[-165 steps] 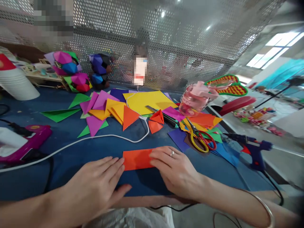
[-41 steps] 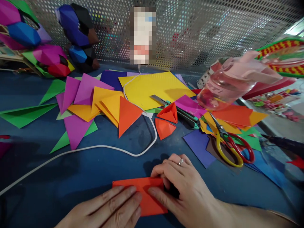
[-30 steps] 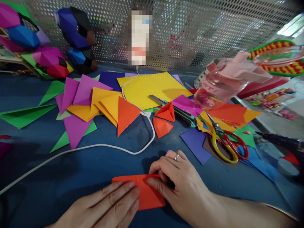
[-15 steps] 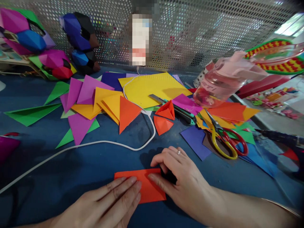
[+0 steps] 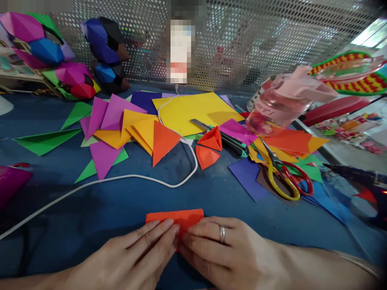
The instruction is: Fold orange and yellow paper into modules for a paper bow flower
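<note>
A folded sheet of orange-red paper (image 5: 178,216) lies on the blue table in front of me, its far edge roughly straight. My left hand (image 5: 133,249) holds down its left half, fingers pressed together on the paper and thumb hidden. From the other side, my right hand (image 5: 223,245), with a ring on one finger, grips the right half. Its fingers are bent and close together, nearly meeting the left fingertips. Both hands cover most of the paper's near part. Beyond the hands are two small folded orange paper pieces (image 5: 208,156) and an orange paper triangle (image 5: 165,143).
A white cable (image 5: 133,176) crosses the table. Behind it lie purple, green and yellow papers (image 5: 193,114) and a utility knife (image 5: 229,143). Scissors (image 5: 284,177), a pink bottle (image 5: 272,108) and a dark glue gun (image 5: 356,173) are rightward. Faceted paper models (image 5: 72,80) stand at back left.
My right hand has turned and come down left, from the paper's right end onto its right half, close to my left fingers. The left hand has stayed nearly in place.
</note>
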### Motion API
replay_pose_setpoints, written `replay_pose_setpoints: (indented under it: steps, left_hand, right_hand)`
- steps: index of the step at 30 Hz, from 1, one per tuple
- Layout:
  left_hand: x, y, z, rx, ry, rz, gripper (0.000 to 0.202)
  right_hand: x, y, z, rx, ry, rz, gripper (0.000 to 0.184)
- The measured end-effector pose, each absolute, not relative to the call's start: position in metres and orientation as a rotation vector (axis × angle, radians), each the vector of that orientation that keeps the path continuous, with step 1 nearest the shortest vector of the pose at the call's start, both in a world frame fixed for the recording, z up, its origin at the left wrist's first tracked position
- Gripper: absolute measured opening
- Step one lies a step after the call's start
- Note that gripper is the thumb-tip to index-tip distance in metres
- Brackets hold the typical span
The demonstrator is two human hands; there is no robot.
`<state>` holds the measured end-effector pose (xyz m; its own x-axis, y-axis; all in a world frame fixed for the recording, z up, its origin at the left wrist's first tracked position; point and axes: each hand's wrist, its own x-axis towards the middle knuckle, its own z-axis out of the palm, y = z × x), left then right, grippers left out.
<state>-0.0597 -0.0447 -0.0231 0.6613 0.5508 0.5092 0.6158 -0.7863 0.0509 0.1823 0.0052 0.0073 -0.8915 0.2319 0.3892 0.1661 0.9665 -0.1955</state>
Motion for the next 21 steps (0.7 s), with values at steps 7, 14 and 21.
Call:
replay_pose_setpoints:
  steps: [7, 14, 21]
  left_hand:
    - [-0.065, -0.044, -0.032, -2.647, -0.756, -0.738, 0.042]
    - [-0.071, -0.055, -0.049, -2.618, -0.769, -0.545, 0.042]
    - [-0.079, -0.058, -0.053, -2.682, -0.789, -0.589, 0.044]
  right_hand:
    - [0.182, 0.006, 0.005, -0.236, -2.695, 0.148, 0.031]
    - [0.185, 0.008, 0.005, -0.231, -2.663, 0.140, 0.043]
    - [0.196, 0.005, 0.001, -0.276, -2.623, 0.141, 0.038]
